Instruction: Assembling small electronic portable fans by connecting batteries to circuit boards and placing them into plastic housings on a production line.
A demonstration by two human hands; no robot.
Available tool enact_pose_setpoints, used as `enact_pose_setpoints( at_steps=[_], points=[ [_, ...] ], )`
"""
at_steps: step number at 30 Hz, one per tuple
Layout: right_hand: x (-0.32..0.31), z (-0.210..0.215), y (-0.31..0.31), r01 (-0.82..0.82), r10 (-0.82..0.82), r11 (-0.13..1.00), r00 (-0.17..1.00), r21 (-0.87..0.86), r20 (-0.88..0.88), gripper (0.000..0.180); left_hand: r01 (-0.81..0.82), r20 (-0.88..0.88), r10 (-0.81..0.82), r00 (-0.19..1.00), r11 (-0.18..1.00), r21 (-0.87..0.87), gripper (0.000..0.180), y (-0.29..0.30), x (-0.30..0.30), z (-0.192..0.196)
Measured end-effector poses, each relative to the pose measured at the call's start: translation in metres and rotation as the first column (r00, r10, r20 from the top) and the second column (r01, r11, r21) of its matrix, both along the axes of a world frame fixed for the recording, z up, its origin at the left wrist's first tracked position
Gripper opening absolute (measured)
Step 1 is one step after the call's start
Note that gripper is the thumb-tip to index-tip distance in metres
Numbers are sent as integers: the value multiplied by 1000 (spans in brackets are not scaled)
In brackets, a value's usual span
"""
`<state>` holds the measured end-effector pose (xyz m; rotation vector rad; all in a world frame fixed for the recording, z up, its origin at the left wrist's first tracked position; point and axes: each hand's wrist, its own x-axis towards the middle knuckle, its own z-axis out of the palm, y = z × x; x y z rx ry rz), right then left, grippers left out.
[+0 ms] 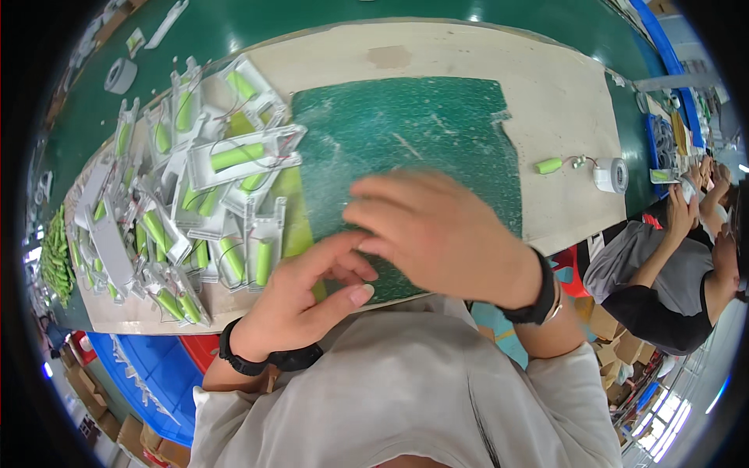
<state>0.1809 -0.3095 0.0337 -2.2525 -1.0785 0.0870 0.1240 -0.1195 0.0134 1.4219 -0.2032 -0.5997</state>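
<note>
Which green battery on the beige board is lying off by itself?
The green battery right of the green mat, near the white cylinder; the others crowd left among white housings.

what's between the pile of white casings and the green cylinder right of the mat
In the head view, the green mat and then a strip of beige board lie between the pile of white casings and the green cylinder.
</note>
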Motion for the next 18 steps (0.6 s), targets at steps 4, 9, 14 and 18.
enact_pose_setpoints(
  at_steps=[4, 9, 14, 18],
  points=[
    [32, -12, 37, 105, -108, 993, 992, 52, 67, 55, -144, -48, 145, 988, 989, 22, 59, 17, 0, -2],
    [59, -28, 61, 0, -23, 991, 984, 131, 178, 60, -281, -165, 261, 951, 953, -110, 57, 31, -7, -6],
    [62, -35, 50, -27, 37, 997, 987, 67, -155, 28, -269, -161, 242, 957, 947, -175, 56, 34, -8, 0],
    [42, -21, 2, 199, -199, 980, 969, -12, -147, 22, 83, 146, -104, 984, 986, 145, 50, 38, -1, 9]
  ],
)
